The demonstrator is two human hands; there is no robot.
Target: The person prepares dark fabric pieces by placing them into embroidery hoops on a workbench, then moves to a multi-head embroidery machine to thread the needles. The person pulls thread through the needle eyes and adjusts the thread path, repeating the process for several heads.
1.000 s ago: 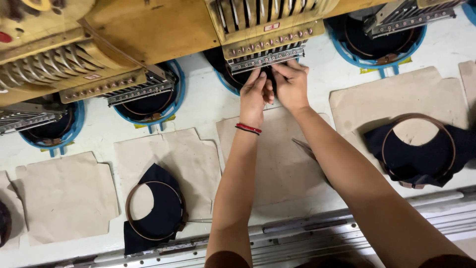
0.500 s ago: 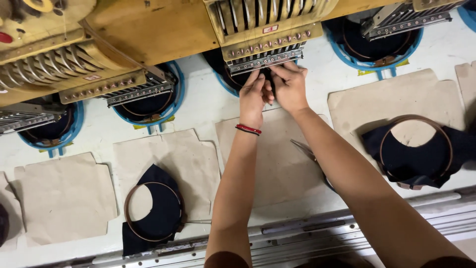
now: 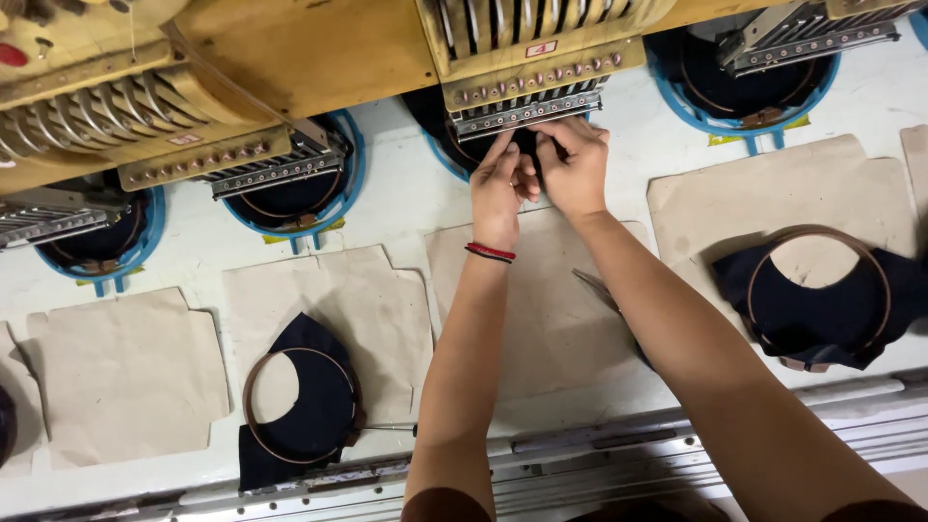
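I see both hands up at the needle bar (image 3: 527, 108) of the middle embroidery head; left hand (image 3: 499, 188) and right hand (image 3: 578, 164) side by side, touching; fingers bunched at the needles over dark fabric in a blue hoop (image 3: 447, 155); can't tell if anything is pinched; red wristband (image 3: 491, 253) on left wrist; tan backing sheet (image 3: 541, 309) below the arms; hooped navy cloth (image 3: 307, 406) lower left, another (image 3: 822, 300) far right; metal rail (image 3: 599, 445) along the near edge.

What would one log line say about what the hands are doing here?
left hand: at needle bar | right hand: same spot, fingers pinched | dark fabric hoop: lying aside
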